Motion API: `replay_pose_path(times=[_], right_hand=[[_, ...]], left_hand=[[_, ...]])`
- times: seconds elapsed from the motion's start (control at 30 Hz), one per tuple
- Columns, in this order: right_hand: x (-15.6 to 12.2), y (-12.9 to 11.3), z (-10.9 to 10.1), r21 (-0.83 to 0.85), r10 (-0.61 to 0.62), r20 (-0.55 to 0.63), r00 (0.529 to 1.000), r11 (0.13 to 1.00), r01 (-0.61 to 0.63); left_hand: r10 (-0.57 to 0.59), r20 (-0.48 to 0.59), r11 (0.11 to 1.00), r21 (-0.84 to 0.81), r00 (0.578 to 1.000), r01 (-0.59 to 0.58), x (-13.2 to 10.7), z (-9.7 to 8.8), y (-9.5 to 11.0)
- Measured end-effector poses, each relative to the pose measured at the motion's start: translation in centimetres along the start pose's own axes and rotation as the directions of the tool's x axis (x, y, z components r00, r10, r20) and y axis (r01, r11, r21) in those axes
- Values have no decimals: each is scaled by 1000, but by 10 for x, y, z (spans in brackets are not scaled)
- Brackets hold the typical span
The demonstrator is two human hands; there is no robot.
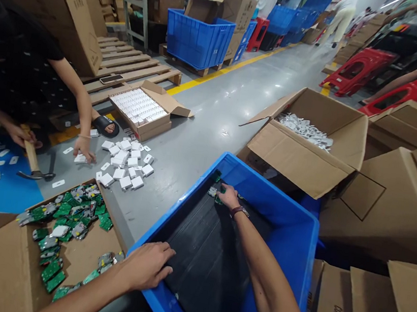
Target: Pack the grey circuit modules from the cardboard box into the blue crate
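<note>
My right hand [229, 198] reaches down into a large blue plastic bin [304, 227], its fingers closed on a small green circuit board [219, 198] near the far corner. Grey metallic parts [212, 192] lie right beside those fingers, and another dark green piece [216, 176] sits deeper in the corner. A black sheet [207, 248] lines the bin's floor. Over the bin's left rim rests my left hand [150, 265], fingers stretched out and thumb apart, holding nothing. To its left, an open cardboard box [78, 256] contains many green circuit boards [74, 210].
At left, a co-worker's hand [31, 138] holds a hammer [34, 156]; the other touches a white piece. White square housings [125, 160] are piled on the floor. Behind them stands a box of white parts [138, 106]. An open carton [302, 163] of white pieces stands at right.
</note>
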State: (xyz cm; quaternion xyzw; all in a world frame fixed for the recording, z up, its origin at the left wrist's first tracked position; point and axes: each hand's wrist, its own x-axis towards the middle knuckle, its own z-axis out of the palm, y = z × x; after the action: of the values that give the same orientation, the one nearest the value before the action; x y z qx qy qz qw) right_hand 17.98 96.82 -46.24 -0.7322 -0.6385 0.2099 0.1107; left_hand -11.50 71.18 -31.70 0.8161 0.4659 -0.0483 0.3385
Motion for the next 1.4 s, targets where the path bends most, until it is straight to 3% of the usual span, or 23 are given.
replay_pose_path(times=[0.1,0.3,0.43,0.5,0.6,0.83,1.07,1.13,1.27,1.4], right_hand=[[2,-3,6,14,-56,51,997,998,55],[19,-18,13,79,-203,-114,973,974,212],[14,-28,29,90,-325,-128,937,937,338],[13,-28,35,104,-350,-192,917,922,374],[19,-21,39,98,-275,-314,909,943,319],[35,-20,35,-9,-263,-225,938,963,268],[13,-15,17,-51,38,-176,984,998,-48],[8,-11,14,-52,38,-196,980,997,-49],[5,-11,13,-46,-93,-141,986,995,87],[6,-17,14,-45,27,-94,995,999,-31]], left_hand=[[-5,-2,1000,1,1000,5,0,0,0],[1,-13,1000,-7,1000,-1,-1,1,0],[-4,-20,1000,2,1000,4,-1,1,0],[-7,-17,1000,11,1000,7,-1,1,0],[-2,-18,1000,18,1000,2,-1,1,-1],[4,-29,1000,9,1000,-4,0,5,-4],[5,-41,1000,-9,999,-6,-1,5,-3],[1,-46,1000,-15,999,-1,-1,6,-3],[1,-55,1000,-11,999,-2,-1,5,-3],[-3,-35,1000,10,999,3,-1,4,-2]])
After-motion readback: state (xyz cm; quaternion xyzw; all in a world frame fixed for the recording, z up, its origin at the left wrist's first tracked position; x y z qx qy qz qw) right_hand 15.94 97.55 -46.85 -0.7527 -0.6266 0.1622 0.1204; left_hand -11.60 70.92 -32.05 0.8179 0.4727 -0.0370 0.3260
